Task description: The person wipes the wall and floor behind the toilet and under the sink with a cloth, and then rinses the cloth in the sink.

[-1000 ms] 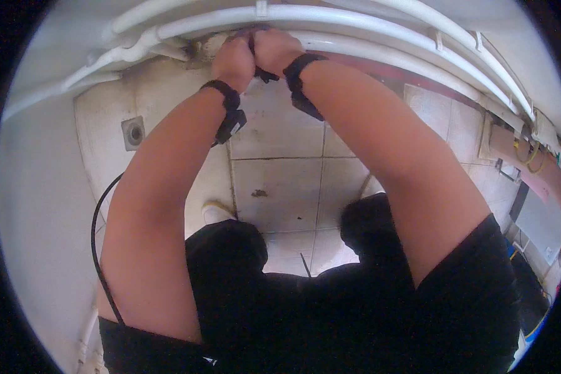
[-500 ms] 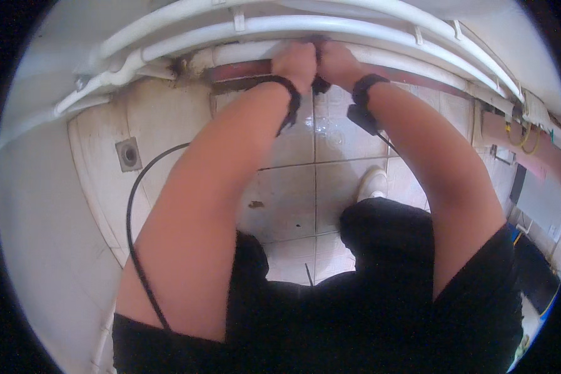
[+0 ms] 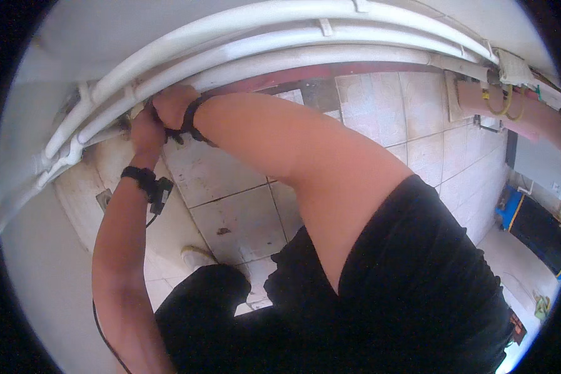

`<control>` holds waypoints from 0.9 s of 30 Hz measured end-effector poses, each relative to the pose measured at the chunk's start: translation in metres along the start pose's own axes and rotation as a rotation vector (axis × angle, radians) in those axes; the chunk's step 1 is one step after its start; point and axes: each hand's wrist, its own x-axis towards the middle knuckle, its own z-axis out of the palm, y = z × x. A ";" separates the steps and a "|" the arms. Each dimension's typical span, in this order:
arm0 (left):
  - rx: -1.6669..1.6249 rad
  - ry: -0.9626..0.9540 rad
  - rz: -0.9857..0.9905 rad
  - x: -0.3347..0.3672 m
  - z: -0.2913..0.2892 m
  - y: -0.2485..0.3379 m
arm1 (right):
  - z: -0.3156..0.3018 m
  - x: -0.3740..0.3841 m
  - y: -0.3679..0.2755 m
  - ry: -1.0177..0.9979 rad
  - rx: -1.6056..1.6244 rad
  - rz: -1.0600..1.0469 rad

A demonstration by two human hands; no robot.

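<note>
At the far left, my left hand (image 3: pixel 147 131) and my right hand (image 3: pixel 172 105) are together at the lowest white pipe (image 3: pixel 249 73). Fingers of both are curled closed. A small dark, limp-looking bit (image 3: pixel 178 136) pokes out below them; most of it is hidden, and its kind does not show clearly. My right arm reaches across to the left. Each wrist wears a black band; on the left one sits a small black box (image 3: pixel 161 196) with a cable.
Two more white pipes (image 3: pixel 274 38) curve above along the wall. Beneath lie pale floor tiles (image 3: pixel 230 177) with brown stains, a square drain (image 3: pixel 104 199), and my light shoe (image 3: pixel 196 255). At right are a yellow hose loop (image 3: pixel 496 107) and a dark blue-edged object (image 3: pixel 538 234).
Both hands have moved together leftward along the pipe, from the middle to its left end. My view and body have shifted, and the right arm now stretches across.
</note>
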 end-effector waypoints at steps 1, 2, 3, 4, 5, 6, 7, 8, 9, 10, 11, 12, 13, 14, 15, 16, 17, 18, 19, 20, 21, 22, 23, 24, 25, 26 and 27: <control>0.089 -0.007 0.001 0.001 0.001 0.021 | 0.001 -0.003 0.017 0.072 0.039 0.037; -0.064 -0.021 -0.031 0.008 0.008 0.044 | 0.001 -0.004 0.035 0.145 0.076 0.077; -0.039 -0.021 0.006 0.006 0.014 0.056 | -0.015 -0.009 0.040 0.020 0.004 0.065; -0.011 -0.013 0.019 0.001 0.019 0.069 | -0.038 -0.023 0.050 -0.113 -0.066 0.025; 0.004 -0.007 0.067 0.005 0.027 0.093 | -0.056 -0.038 0.071 -0.097 -0.061 0.040; -0.006 -0.088 0.047 0.010 0.036 0.118 | -0.071 -0.054 0.088 -0.084 -0.048 0.045; -0.024 -0.173 0.019 0.010 0.048 0.143 | -0.090 -0.069 0.104 -0.150 -0.100 0.053; -0.044 -0.110 0.084 0.008 0.045 0.179 | -0.115 -0.084 0.124 -0.203 -0.167 0.078; -0.057 -0.046 0.142 0.005 0.042 0.211 | -0.124 -0.095 0.146 -0.155 -0.156 0.099; -0.065 -0.074 0.169 0.010 0.047 0.239 | -0.126 -0.106 0.178 -0.028 -0.097 0.066; -0.069 -0.101 0.177 0.015 0.053 0.260 | -0.145 -0.116 0.185 -0.078 -0.131 0.154; -0.122 -0.075 0.189 0.017 0.058 0.284 | -0.153 -0.125 0.209 -0.043 -0.106 0.145; -0.174 -0.052 0.196 0.017 0.062 0.305 | -0.167 -0.132 0.223 -0.055 -0.148 0.185; -0.213 -0.078 0.193 0.015 0.058 0.323 | -0.182 -0.139 0.228 -0.031 -0.129 0.149; -0.261 -0.104 0.203 0.015 0.053 0.339 | -0.191 -0.146 0.235 0.029 -0.083 0.180; -0.241 -0.075 0.210 0.013 0.052 0.347 | -0.196 -0.147 0.238 0.013 -0.067 0.156; -0.220 -0.047 0.216 0.012 0.051 0.347 | -0.198 -0.143 0.239 -0.004 -0.050 0.130; -0.240 -0.063 0.235 0.010 0.047 0.342 | -0.194 -0.141 0.240 0.004 -0.061 0.120; -0.214 -0.075 0.262 0.011 0.046 0.333 | -0.188 -0.138 0.242 0.013 -0.073 0.109; -0.188 -0.086 0.290 0.013 0.043 0.320 | -0.180 -0.135 0.242 0.021 -0.084 0.099; -0.160 -0.095 0.316 0.015 0.040 0.305 | -0.170 -0.129 0.241 0.030 -0.084 0.084; -0.147 -0.130 0.315 0.015 0.035 0.294 | -0.159 -0.124 0.237 0.042 -0.086 0.075; -0.135 -0.103 0.305 0.015 0.032 0.282 | -0.149 -0.118 0.232 0.054 -0.089 0.067; -0.121 -0.078 0.290 0.014 0.031 0.268 | -0.141 -0.112 0.208 0.095 0.040 0.096; -0.106 -0.053 0.276 0.013 0.029 0.253 | -0.133 -0.103 0.196 0.072 -0.008 0.157; -0.103 -0.085 0.261 0.013 0.026 0.235 | -0.124 -0.094 0.183 0.035 -0.037 0.131; -0.103 -0.116 0.252 0.014 0.021 0.219 | -0.117 -0.085 0.168 0.000 -0.070 0.110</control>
